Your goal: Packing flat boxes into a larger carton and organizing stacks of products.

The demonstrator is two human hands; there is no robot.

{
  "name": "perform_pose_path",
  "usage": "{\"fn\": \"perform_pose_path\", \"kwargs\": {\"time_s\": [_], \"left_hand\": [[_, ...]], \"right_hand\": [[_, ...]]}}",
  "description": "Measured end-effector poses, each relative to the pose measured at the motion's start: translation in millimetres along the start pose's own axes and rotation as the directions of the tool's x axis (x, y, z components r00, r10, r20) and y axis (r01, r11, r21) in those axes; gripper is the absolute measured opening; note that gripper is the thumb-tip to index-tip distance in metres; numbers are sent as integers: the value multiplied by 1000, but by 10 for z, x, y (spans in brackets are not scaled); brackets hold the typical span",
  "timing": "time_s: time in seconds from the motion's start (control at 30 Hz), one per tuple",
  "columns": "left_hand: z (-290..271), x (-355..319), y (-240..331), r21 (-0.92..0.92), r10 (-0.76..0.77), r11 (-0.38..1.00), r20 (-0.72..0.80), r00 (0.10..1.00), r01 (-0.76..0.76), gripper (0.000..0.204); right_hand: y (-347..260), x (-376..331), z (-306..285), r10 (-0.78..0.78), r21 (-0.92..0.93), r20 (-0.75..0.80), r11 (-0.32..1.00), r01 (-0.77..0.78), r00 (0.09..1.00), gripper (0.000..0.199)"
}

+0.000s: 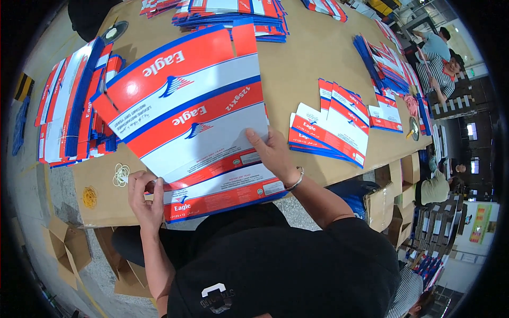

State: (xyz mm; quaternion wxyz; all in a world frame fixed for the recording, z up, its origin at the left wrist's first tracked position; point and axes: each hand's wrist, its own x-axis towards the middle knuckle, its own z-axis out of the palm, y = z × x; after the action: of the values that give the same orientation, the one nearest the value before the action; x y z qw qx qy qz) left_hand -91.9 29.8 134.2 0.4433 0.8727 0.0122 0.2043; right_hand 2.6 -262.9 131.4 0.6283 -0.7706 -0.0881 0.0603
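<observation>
The person's left hand (144,197) pinches the near left corner of a large flat printed carton blank (193,119), fingers curled over its edge, while the right hand (273,153), wearing a thin bracelet, lies flat with fingers spread on the blank's near right part, pressing it down rather than grasping it. The blank lies on the near edge of a table covered in brown board (313,58); its near end overhangs the table edge slightly toward the person's dark shirt. It is an unfolded box with red, white and blue bands, fold lines and flaps at the far end, tilted so its long side runs away to the left. Just left of the left hand lie a few loose rubber bands (121,175), pale ones and a yellow bunch nearer the table corner. Farther left stands a thick pile of similar blanks (74,106), touching or nearly touching the held one. To the right, a smaller stack of blanks (328,132) sits close to the right hand with a bare strip of table between. More piles (233,16) line the far side, leaving open brown surface in the middle right. Below the table are brown cardboard boxes (66,246) on a grey floor. Other people (442,58) sit at the far right.
</observation>
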Motion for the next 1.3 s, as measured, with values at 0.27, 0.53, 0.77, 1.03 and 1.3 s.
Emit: {"fn": "perform_pose_path", "kwargs": {"time_s": [0.27,0.53,0.77,1.03,1.3], "left_hand": [[260,226,298,64,120,990,74,990,-125,13],[536,290,311,-50,63,997,187,980,-54,16],[310,296,333,6,68,998,51,996,-69,33],[149,-217,-221,439,-240,896,598,765,-62,86],[237,-176,-125,575,-346,811,625,700,-112,85]], "right_hand": [[44,0,-375,75,-137,-236,985,-109,969,38],[171,-94,-681,67,-114,-330,987,-110,942,40],[429,44,-1977,316,-81,-427,920,-384,847,43],[1007,-350,-3955,291,-703,-505,408,-583,813,55],[577,68,-1159,-45,-776,22,629,46,999,36]]}}
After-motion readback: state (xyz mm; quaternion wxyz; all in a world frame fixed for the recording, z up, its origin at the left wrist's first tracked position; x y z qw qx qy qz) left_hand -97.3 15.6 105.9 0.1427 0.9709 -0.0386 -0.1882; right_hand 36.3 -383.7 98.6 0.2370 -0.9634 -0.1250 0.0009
